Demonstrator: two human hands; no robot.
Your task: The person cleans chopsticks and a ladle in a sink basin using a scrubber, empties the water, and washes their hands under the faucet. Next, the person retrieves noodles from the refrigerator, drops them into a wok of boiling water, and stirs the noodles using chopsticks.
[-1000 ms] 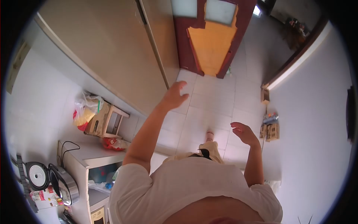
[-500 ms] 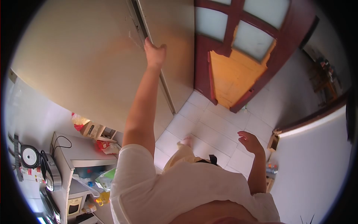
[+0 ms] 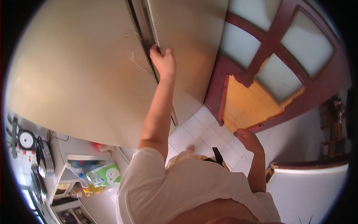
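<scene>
Left hand (image 3: 163,63) at slot (image 3: 136,18) beside beige panel (image 3: 85,74), ahead-left; fingertips at slot, firmness of grip cannot tell. Right hand (image 3: 250,141) half-curled, low, contents unclear. Risks: shallow fingertip hold slipping; fingers pinched if panel shuts.

Clock positions are read from the centre of the head view, 12 at the top. I count one left hand (image 3: 164,65) between 11 and 12 o'clock and one right hand (image 3: 249,141) at 4: two hands in all. Foot (image 3: 190,148): one, between 5 and 6. Beige panels (image 3: 82,71): two, at 10 and between 12 and 1. Maroon door (image 3: 271,39): one, at 2; panes (image 3: 281,77) in view on it: four, from 1 to 2. Orange board (image 3: 250,102): one, at 3. Cooker (image 3: 47,164): one, at 8. Green pack (image 3: 100,175): one, at 8.
</scene>
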